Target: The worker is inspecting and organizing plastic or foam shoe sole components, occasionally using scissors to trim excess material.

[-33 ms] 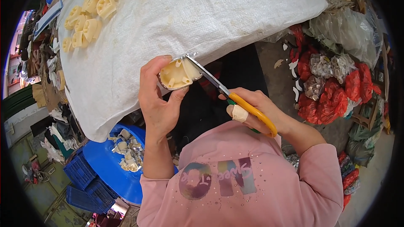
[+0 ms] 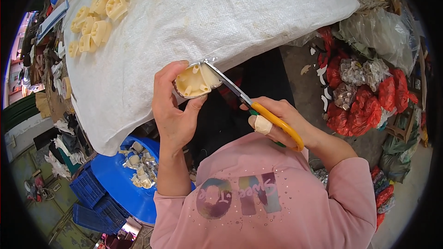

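Observation:
My left hand (image 2: pixel 173 103) pinches a hollow cream plastic piece (image 2: pixel 191 83) with a shiny silver edge between thumb and fingers. Short pegs stand up inside its cavity. Closed around the scissors (image 2: pixel 279 122), with their yellow handle and a bit of green, is my right hand (image 2: pixel 281 117). A pale wrap covers one of its fingers. The dark blades reach up and left, and their tips meet the piece's upper silver edge, beside a thin silver strip (image 2: pixel 210 59). How far the blades are parted is hard to make out.
A white woven sheet (image 2: pixel 221 14) drapes the work surface, with several cream plastic pieces (image 2: pixel 100 32) at its far left. Below left, a blue basin (image 2: pixel 110 170) holds silver-and-cream pieces, beside blue crates (image 2: pixel 87 186). On the right floor lie red plastic bags (image 2: pixel 364 110) and clear bags (image 2: pixel 383 37).

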Available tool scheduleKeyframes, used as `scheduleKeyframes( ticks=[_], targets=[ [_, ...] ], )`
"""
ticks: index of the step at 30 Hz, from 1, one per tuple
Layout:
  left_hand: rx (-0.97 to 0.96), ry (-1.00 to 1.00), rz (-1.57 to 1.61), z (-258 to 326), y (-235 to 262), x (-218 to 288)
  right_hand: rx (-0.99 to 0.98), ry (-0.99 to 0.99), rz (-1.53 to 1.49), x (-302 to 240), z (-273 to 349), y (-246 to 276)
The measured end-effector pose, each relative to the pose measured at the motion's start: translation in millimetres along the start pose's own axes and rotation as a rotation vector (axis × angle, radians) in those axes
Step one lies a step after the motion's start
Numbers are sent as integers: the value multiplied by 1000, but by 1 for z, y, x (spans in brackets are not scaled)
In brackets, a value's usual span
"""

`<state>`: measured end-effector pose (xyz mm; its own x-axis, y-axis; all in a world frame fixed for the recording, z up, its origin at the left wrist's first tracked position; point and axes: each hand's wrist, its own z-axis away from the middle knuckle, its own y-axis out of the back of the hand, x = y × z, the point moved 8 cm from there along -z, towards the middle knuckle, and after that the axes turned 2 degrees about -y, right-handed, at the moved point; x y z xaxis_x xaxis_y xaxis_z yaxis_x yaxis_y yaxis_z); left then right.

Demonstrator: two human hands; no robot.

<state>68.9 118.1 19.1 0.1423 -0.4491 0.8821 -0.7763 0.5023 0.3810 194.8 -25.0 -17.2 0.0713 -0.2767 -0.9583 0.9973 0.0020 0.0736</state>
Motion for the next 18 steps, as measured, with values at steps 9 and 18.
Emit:
scheduleKeyframes(
  ticks=[9,18],
  targets=[
    [11,160,146,1,5,-16,-27,-24,25,-2,6,7],
    [-80,191,303,-3,15,-11,62,188,938,-58,3,56]
  ],
)
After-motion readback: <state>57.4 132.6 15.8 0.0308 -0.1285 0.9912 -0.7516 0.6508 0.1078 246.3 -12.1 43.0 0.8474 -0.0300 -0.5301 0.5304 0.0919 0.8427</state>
